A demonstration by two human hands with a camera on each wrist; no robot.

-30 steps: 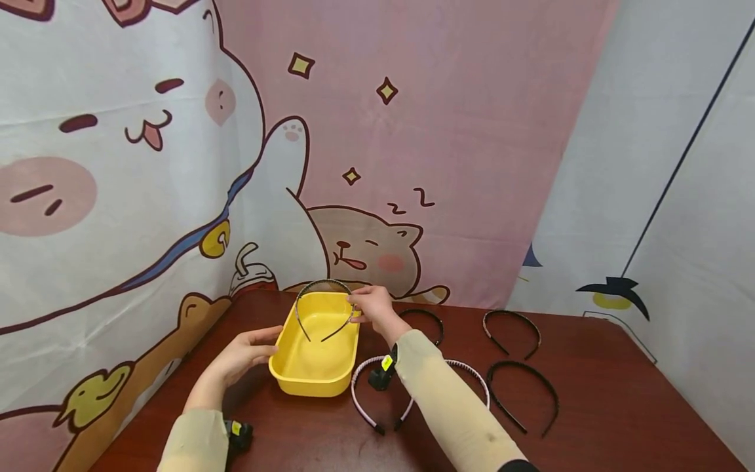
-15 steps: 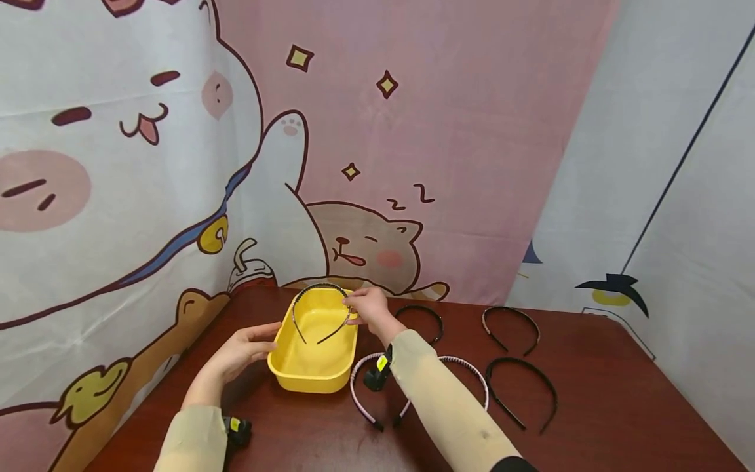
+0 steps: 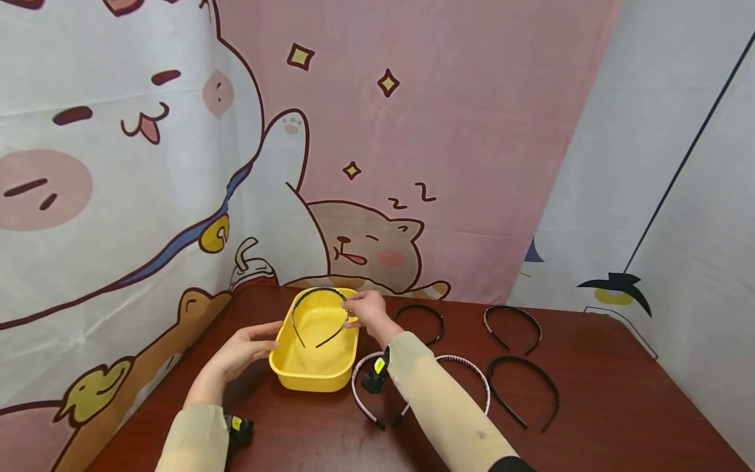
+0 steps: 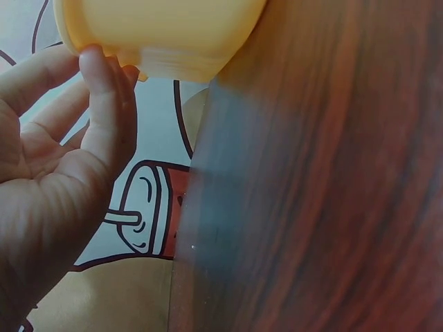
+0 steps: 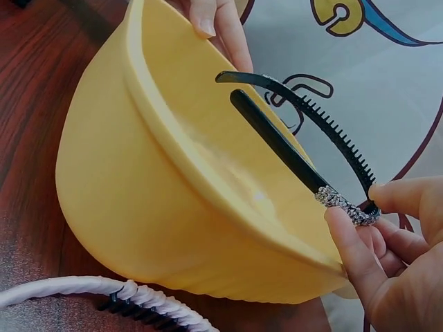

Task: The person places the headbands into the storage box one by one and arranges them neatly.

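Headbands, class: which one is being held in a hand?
The black headband with a glittery silver stretch, pinched by the right hand at the yellow tub. The other headbands in view lie on the table.

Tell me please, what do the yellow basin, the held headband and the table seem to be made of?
The yellow basin is probably plastic: smooth, softly shiny, evenly coloured. The headband in the right hand looks like black plastic with comb teeth; its sparkling covering may be rhinestones or glitter. The table shows reddish grain and slight gloss: wood, or perhaps laminate.
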